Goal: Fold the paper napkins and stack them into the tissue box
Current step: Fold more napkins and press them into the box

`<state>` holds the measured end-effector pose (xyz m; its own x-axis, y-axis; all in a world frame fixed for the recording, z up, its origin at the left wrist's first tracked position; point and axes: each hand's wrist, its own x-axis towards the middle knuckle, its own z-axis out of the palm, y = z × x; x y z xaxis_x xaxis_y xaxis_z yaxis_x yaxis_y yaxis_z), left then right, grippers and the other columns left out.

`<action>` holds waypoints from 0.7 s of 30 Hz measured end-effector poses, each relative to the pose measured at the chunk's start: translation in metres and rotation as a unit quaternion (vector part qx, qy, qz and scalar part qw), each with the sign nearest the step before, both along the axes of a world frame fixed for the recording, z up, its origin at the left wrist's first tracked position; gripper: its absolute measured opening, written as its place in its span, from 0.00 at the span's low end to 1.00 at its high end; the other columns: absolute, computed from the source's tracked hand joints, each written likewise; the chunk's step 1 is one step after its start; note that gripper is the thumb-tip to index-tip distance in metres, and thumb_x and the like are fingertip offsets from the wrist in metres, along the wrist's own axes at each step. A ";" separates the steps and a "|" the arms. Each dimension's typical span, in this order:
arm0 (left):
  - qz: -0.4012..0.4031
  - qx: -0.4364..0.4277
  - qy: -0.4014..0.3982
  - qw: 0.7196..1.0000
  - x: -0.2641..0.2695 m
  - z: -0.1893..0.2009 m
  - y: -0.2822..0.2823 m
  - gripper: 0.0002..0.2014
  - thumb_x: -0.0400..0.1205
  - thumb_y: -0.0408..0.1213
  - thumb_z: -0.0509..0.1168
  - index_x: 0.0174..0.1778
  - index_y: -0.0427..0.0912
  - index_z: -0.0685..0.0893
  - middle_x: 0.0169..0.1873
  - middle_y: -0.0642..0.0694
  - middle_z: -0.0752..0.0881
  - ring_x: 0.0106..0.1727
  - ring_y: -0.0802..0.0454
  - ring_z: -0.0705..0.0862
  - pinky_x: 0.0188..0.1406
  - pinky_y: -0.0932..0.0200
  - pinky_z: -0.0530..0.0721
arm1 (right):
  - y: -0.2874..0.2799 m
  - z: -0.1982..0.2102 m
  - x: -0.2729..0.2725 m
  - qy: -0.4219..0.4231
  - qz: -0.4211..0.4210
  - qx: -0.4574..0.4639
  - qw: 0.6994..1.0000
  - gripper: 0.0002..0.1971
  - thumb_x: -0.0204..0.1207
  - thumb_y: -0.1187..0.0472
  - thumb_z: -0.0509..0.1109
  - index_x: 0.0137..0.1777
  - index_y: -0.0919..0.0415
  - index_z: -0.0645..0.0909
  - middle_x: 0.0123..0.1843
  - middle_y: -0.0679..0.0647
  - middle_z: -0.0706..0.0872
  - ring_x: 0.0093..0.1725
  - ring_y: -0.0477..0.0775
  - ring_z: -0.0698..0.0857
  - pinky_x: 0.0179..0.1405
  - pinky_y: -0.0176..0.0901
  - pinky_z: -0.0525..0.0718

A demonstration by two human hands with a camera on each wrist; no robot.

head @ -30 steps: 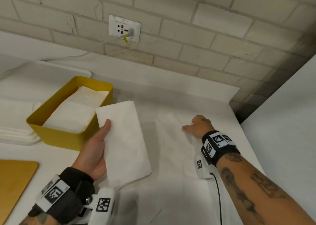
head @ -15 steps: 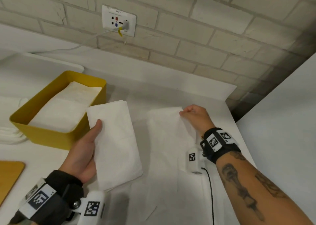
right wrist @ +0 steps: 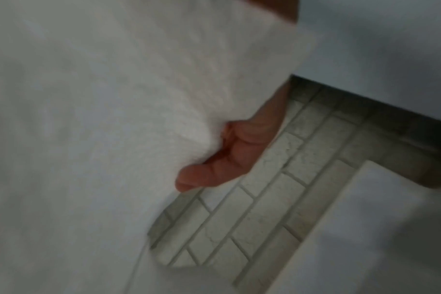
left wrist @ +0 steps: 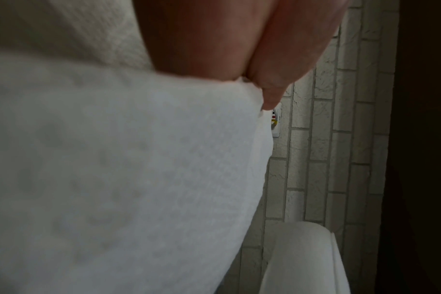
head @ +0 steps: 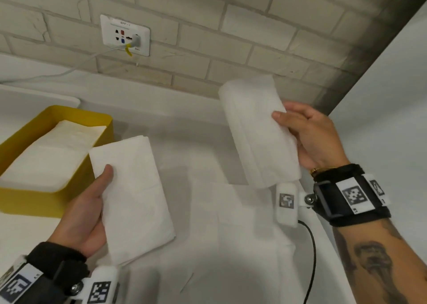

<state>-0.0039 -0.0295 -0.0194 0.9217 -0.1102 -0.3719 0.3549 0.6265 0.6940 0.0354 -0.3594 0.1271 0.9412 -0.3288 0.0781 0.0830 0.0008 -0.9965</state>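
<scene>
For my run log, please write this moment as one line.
left hand: holds folded napkin | right hand: holds second napkin | yellow box: partly filled

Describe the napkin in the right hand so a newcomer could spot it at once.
Start at the yellow tissue box on the white counter, then look right past the left hand's flat folded napkin. The right hand holds a napkin raised before the brick wall; it alone is loosely curled.

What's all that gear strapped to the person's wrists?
Each wrist carries a black strap with white tags printed with black square codes, plus a small white camera block on a bracket. A black cable trails from the right one. The right forearm is tattooed; a gold bracelet shows there.
</scene>
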 end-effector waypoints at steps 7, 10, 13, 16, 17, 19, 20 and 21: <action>-0.019 0.008 0.038 0.999 -0.002 -0.013 0.000 0.24 0.86 0.57 0.60 0.74 0.50 0.84 0.65 0.44 0.90 0.60 0.42 0.92 0.51 0.33 0.89 | -0.047 -0.101 -0.059 0.245 -0.046 0.000 0.968 0.14 0.72 0.68 0.81 0.58 0.69 0.88 0.56 0.63 0.93 0.49 0.59 0.92 0.42 0.46 0.92; -0.035 0.024 0.045 0.998 -0.003 -0.018 -0.006 0.24 0.86 0.57 0.60 0.73 0.48 0.84 0.64 0.44 0.91 0.58 0.43 0.92 0.58 0.32 0.87 | -0.060 -0.135 -0.075 0.267 -0.100 -0.051 0.957 0.06 0.74 0.68 0.81 0.49 0.64 0.88 0.55 0.65 0.92 0.49 0.58 0.91 0.52 0.51 0.90; -0.060 0.033 0.051 0.996 -0.002 -0.020 -0.012 0.26 0.85 0.59 0.61 0.74 0.48 0.84 0.64 0.43 0.91 0.58 0.41 0.92 0.60 0.35 0.81 | -0.068 -0.143 -0.083 0.285 -0.109 -0.114 0.945 0.10 0.74 0.63 0.82 0.52 0.59 0.86 0.55 0.60 0.90 0.50 0.55 0.89 0.48 0.46 0.88; -0.064 0.037 0.055 0.996 0.000 -0.022 -0.014 0.26 0.86 0.58 0.60 0.73 0.47 0.84 0.63 0.43 0.91 0.57 0.42 0.93 0.58 0.36 0.81 | -0.070 -0.134 -0.087 0.331 -0.066 -0.150 0.929 0.11 0.74 0.60 0.82 0.53 0.55 0.85 0.52 0.55 0.89 0.49 0.54 0.88 0.55 0.54 0.88; -0.065 0.039 0.053 0.996 0.000 -0.023 -0.015 0.26 0.86 0.58 0.60 0.74 0.47 0.83 0.63 0.43 0.91 0.57 0.42 0.93 0.58 0.36 0.81 | -0.071 -0.131 -0.087 0.332 -0.060 -0.164 0.927 0.12 0.74 0.61 0.82 0.55 0.57 0.86 0.53 0.59 0.90 0.52 0.57 0.90 0.60 0.58 0.87; -0.067 0.039 0.049 0.996 0.000 -0.023 -0.016 0.26 0.85 0.58 0.61 0.74 0.48 0.83 0.64 0.43 0.91 0.60 0.41 0.92 0.59 0.35 0.81 | -0.067 -0.122 -0.085 0.311 -0.056 -0.170 0.933 0.13 0.73 0.62 0.82 0.57 0.59 0.88 0.58 0.67 0.90 0.55 0.64 0.90 0.60 0.59 0.87; -0.066 0.038 0.050 0.996 0.000 -0.023 -0.016 0.25 0.85 0.58 0.61 0.74 0.48 0.83 0.64 0.44 0.91 0.62 0.40 0.91 0.60 0.35 0.81 | -0.061 -0.118 -0.083 0.293 -0.047 -0.164 0.941 0.13 0.74 0.62 0.82 0.57 0.58 0.89 0.58 0.67 0.90 0.55 0.63 0.90 0.56 0.55 0.86; -0.065 0.038 0.052 0.996 0.000 -0.024 -0.017 0.25 0.85 0.57 0.61 0.74 0.48 0.83 0.64 0.44 0.91 0.64 0.39 0.90 0.62 0.35 0.80 | -0.054 -0.115 -0.081 0.274 -0.027 -0.166 0.947 0.12 0.75 0.61 0.81 0.57 0.57 0.89 0.54 0.64 0.91 0.53 0.61 0.90 0.52 0.50 0.85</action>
